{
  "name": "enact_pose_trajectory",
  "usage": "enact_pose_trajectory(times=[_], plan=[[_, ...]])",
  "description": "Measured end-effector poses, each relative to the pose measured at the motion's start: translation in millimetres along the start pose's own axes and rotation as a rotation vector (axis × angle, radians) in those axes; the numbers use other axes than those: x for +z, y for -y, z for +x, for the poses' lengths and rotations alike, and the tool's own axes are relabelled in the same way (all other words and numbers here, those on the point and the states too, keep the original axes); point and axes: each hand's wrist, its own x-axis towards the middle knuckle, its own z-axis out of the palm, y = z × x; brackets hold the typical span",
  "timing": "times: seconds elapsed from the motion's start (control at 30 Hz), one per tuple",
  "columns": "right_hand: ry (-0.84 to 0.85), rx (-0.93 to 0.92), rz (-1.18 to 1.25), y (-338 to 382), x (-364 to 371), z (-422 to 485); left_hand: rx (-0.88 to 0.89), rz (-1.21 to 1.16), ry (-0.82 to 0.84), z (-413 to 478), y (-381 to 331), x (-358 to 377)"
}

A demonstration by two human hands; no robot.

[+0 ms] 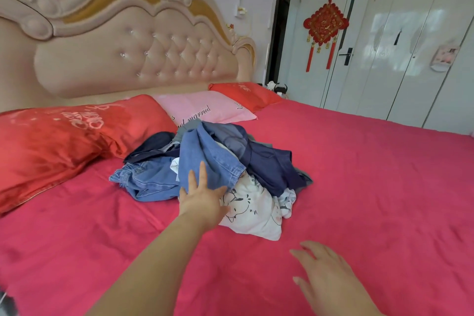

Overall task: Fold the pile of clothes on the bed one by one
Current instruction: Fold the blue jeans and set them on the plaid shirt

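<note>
While the left hand [202, 199] lays straight, spread fingers on the heaped denim-and-white pile of clothes [218, 161] mid-bed, the right hand [325, 274] spreads wide over the pink bedsheet [372, 174], before a tufted beige headboard [143, 59] and white wardrobe doors [410, 59].

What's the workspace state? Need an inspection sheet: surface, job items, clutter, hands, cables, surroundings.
Surface: pink bed sheet, lightly creased.
Job's things: unfolded pile of clothes mid-bed; blue denim garment on top, white printed garment at near edge.
Clutter: red pillow, pink pillow, second red pillow by the headboard.
Hands: left hand open, fingers touching the denim garment; right hand open over the sheet, holding nothing.
Cables: nothing seen on the bed.
Surroundings: tufted headboard, white wardrobe, red knot ornament on the door.
</note>
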Motion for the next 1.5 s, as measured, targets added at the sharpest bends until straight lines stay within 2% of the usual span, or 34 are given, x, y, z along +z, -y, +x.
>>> enact_pose_trajectory(times=[0.1, 0.17, 0.23, 0.27, 0.33, 0.4, 0.43, 0.47, 0.53, 0.6, 0.67, 0.7, 0.73, 0.77, 0.87, 0.9, 0.97, 1.03, 1.1, 1.13, 1.2, 1.27, 1.33, 1.37, 1.4, 1.5], plan=[[-0.015, -0.001, 0.015, -7.4, -3.4, 6.1, -0.047, -0.098, 0.062, 20.5, 2.8, 11.6], [-0.046, -0.021, 0.076, -17.0, -4.4, 7.9, -0.097, -0.253, -0.012, 31.8, 5.2, 19.7], [-0.039, -0.033, 0.154, -21.2, 0.6, 7.4, -0.142, -0.358, -0.153, 38.5, 6.0, 23.7], [-0.038, -0.046, 0.117, -19.7, -5.9, 5.4, -0.173, -0.393, -0.189, 41.1, 7.1, 25.0], [-0.020, 0.002, 0.181, -29.6, -14.6, 10.5, -0.221, -0.430, -0.150, 46.9, 10.9, 27.6], [-0.208, 0.062, 0.099, -34.9, 7.8, 22.6, -0.213, -0.390, -0.133, 53.8, 12.9, 29.8], [-0.106, 0.068, 0.162, -39.0, 13.1, 20.1, -0.195, -0.363, -0.179, 57.8, 13.3, 30.9], [-0.154, 0.035, 0.237, -47.7, 38.1, 18.5, -0.184, -0.340, -0.239, 59.1, 12.6, 29.0], [-0.344, -0.017, 0.193, -61.7, 78.2, 25.7, -0.161, -0.292, -0.290, 55.6, 6.9, 23.5], [-0.215, -0.001, 0.167, -54.2, 59.7, 13.6, -0.091, -0.237, -0.316, 43.6, -9.4, 18.3], [-0.033, 0.045, 0.294, -38.8, 9.2, 11.0, 0.027, -0.166, -0.331, 24.0, -31.6, 17.7], [0.016, 0.043, 0.261, -29.4, -2.1, 11.7, 0.081, -0.149, -0.305, 12.1, -43.9, 19.9], [-0.013, 0.026, 0.254, -24.1, -10.7, 11.4, 0.132, -0.137, -0.290, -2.5, -55.7, 21.8], [-0.101, 0.042, 0.320, -23.1, -18.3, 13.4, 0.197, -0.123, -0.320, -17.6, -64.9, 24.7], [-0.160, 0.183, 0.726, -14.3, -47.7, 17.8, 0.349, -0.108, -0.368, -61.3, -86.4, 32.5], [-0.165, 0.246, 0.841, -14.1, -56.9, 18.4, 0.351, -0.107, -0.363, -73.9, -93.0, 37.6], [-0.057, 0.367, 1.023, -11.3, -74.5, 16.4, 0.403, -0.059, -0.399, -99.2, -111.2, 48.9], [0.155, 0.443, 1.127, -10.0, -80.1, 6.6, 0.473, -0.048, -0.443, -123.6, -130.6, 53.3], [0.362, 0.505, 1.082, -15.0, -80.0, -5.6, 0.537, -0.089, -0.459, -141.9, -148.7, 58.9], [0.436, 0.489, 0.967, -17.5, -81.8, -12.9, 0.557, -0.081, -0.485, -150.3, -156.9, 61.7], [0.480, 0.397, 0.666, -25.3, -84.2, -27.2, 0.631, -0.073, -0.507, -166.8, -171.0, 68.4], [0.420, 0.342, 0.446, -37.0, -94.9, -41.3, 0.748, -0.133, -0.490, -178.7, -179.0, 69.9], [0.306, 0.333, 0.372, -52.8, -113.2, -57.2, 0.835, -0.272, -0.376, -189.7, -184.5, 69.3], [0.255, 0.345, 0.366, -60.0, -125.4, -65.0, 0.811, -0.323, -0.288, -194.7, -184.0, 63.4], [0.213, 0.364, 0.368, -67.4, -137.1, -73.6, 0.790, -0.327, -0.289, -198.1, -180.4, 57.6], [0.140, 0.397, 0.384, -86.5, -169.5, -103.0, 0.689, -0.415, -0.380, -204.0, -162.9, 45.9]])
